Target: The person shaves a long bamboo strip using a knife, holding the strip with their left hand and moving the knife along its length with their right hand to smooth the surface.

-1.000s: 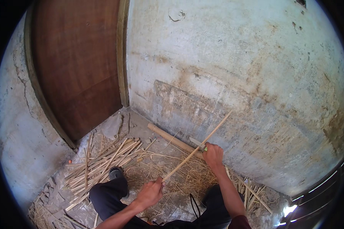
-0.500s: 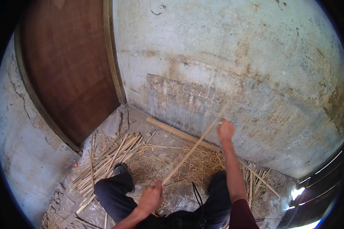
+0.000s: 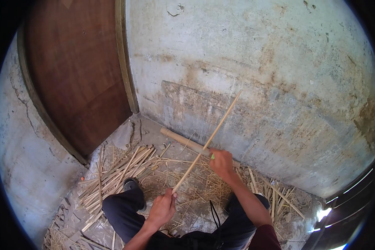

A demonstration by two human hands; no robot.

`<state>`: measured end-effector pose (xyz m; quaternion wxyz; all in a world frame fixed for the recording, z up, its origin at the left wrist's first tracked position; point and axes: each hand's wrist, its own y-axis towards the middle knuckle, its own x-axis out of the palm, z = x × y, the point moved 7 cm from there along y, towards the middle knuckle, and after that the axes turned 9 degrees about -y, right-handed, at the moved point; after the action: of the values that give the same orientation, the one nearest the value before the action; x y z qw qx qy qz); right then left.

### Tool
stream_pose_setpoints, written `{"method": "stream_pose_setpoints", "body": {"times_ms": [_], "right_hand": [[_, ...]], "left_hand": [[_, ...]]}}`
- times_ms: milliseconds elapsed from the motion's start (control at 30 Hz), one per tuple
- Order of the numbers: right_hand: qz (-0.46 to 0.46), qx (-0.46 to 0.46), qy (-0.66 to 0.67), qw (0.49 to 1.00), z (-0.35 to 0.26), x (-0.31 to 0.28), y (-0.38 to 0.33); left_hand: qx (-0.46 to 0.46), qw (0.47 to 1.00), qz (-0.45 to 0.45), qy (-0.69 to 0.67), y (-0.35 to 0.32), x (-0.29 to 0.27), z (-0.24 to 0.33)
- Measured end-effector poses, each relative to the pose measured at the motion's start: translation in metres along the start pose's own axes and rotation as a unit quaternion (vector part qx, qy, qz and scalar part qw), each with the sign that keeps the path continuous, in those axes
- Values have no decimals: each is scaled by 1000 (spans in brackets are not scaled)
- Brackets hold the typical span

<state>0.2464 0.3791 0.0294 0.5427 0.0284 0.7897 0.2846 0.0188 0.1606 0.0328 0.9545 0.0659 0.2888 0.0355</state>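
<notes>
A long, thin bamboo strip (image 3: pixel 223 121) slants up and away in front of me, its far end pointed toward the wall. My left hand (image 3: pixel 161 209) is closed round its near end, between my knees. Farther along, my right hand (image 3: pixel 222 164) is closed beside the strip, at about its middle. A bit of a small green-handled tool (image 3: pixel 212 156) shows at those fingers; its working end is hidden or too small to make out.
Many split bamboo strips (image 3: pixel 121 173) lie in a pile by my left foot. A thick bamboo pole (image 3: pixel 183 140) rests along the base of the stained wall (image 3: pixel 254 66). Straw-like shavings (image 3: pixel 191 177) cover the floor between my feet. A brown door (image 3: pixel 75 71) stands at left.
My right hand has come down and left, nearer to me, from beside the strip's far part to its middle. The strip's far end has tipped up a little; my left hand still grips it.
</notes>
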Motion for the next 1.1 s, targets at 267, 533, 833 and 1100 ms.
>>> {"method": "stream_pose_setpoints", "body": {"times_ms": [267,533,833,1100], "right_hand": [[-51,-121,14,991,-79,5,-38],[-15,-154,1,988,-91,-2,-42],[8,-122,-11,992,-82,-6,-34],[41,-75,-7,996,-55,-17,-14]], "left_hand": [[-14,999,23,-22,30,13,3],[-2,998,31,-61,46,20,17],[6,997,58,-40,47,28,16],[-6,999,34,-24,40,28,24]]}}
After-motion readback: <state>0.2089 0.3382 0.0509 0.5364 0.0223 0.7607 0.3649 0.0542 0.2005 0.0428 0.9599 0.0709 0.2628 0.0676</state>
